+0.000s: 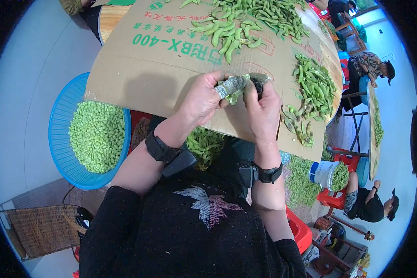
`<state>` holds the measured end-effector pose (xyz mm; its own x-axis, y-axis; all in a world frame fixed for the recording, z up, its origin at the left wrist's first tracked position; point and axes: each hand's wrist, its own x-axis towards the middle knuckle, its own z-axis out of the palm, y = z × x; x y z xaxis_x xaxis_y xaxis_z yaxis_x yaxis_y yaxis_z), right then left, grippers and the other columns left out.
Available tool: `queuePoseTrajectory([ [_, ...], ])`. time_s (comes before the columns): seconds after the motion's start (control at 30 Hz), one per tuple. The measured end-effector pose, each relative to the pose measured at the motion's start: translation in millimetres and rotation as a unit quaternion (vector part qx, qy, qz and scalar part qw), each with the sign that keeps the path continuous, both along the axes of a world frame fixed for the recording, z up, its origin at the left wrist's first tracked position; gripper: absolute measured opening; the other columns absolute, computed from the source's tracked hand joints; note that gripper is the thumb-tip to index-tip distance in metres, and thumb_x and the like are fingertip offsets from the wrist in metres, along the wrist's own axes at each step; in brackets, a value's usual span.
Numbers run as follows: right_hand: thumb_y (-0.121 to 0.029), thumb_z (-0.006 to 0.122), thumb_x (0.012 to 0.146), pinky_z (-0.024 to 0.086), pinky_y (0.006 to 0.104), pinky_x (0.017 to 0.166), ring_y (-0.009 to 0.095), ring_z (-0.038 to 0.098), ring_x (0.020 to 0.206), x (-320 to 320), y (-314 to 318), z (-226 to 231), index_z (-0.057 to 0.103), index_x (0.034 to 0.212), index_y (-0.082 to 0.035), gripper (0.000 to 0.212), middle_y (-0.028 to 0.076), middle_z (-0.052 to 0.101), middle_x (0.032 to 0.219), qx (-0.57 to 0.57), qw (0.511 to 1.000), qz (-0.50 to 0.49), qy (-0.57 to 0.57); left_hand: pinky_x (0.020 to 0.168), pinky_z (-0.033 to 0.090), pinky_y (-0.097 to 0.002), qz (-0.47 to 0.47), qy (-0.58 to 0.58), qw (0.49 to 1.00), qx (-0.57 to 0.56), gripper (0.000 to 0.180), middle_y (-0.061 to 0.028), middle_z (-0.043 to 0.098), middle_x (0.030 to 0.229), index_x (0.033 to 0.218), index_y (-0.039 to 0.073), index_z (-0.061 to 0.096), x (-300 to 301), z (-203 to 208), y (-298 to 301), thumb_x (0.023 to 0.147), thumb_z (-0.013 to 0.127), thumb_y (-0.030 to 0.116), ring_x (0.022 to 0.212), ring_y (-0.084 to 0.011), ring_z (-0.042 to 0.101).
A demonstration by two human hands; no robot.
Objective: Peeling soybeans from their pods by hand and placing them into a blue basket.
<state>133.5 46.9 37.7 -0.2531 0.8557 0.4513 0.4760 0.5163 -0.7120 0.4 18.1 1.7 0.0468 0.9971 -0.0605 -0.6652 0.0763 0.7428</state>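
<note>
Over the near edge of the flattened cardboard [125, 88], my left hand [203, 98] and my right hand [264, 109] meet, fingers closed on a green bean pod [235, 96]. The pod is mostly hidden by my fingers. A grey knitted cover wraps one digit of my left hand, and dark covers sit on digits of my right hand. A heap of green bean pods [229, 34] lies beyond my hands. To the right of my right hand is a second pile of pods [312, 83], with some browned pods at its near end.
A blue plastic basket [60, 139] of shelled green beans [97, 136] stands left of the table. More pods lie below the table edge between my legs. A white bucket [320, 173] of pods stands at right, with a wicker chair [41, 229] at lower left. Other people sit far right.
</note>
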Motion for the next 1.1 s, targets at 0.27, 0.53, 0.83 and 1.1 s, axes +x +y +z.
queuePoseTrajectory([
  [0.27,-0.015,0.059,0.086,0.043,0.0242,0.058,0.009,0.05,0.061,4.4,15.7,0.2,0.058,0.092,-0.001,0.016,-0.001,0.056,0.069,-0.195,0.971,0.047,0.13,0.045,0.03,-0.0166,-0.02,0.026,0.999,-0.032,0.014,0.0032,0.056,0.073,0.089,0.007,0.062,2.2,2.4,3.2,0.087,0.048,0.008,0.053,-0.0029,0.045],
  [0.53,-0.01,0.055,0.087,0.043,0.0234,0.058,0.008,0.052,0.063,9.2,20.5,12.0,0.06,0.087,-0.001,0.01,0.001,0.058,0.07,-0.048,0.981,-0.038,0.184,0.051,0.038,-0.0174,-0.085,0.024,0.996,-0.03,0.014,-0.0039,0.061,0.083,0.096,0.002,0.059,-7.6,3.8,1.4,0.087,0.052,0.009,0.065,-0.0085,0.054],
  [0.83,-0.016,0.056,0.078,0.047,0.0445,0.065,0.038,0.059,0.075,5.6,73.7,25.3,0.058,0.094,-0.004,0.02,0.022,0.06,0.078,0.027,0.966,0.07,-0.246,0.05,0.038,-0.0151,0.311,0.177,0.932,0.051,0.026,-0.0061,0.059,0.089,0.11,-0.002,0.052,-163.3,10.3,-106.0,0.088,0.052,0.013,0.066,-0.0073,0.053],
  [1.1,-0.019,0.053,0.08,0.048,0.0462,0.067,0.037,0.06,0.076,-30.9,109.4,5.1,0.058,0.09,-0.005,0.018,0.02,0.061,0.077,0.1,0.918,0.082,-0.375,0.091,0.039,-0.0359,0.301,0.708,0.558,-0.311,0.04,-0.0145,0.054,0.114,0.119,0.004,0.054,-250.2,-84.1,-215.8,0.083,0.062,0.019,0.105,-0.0253,0.05],
])
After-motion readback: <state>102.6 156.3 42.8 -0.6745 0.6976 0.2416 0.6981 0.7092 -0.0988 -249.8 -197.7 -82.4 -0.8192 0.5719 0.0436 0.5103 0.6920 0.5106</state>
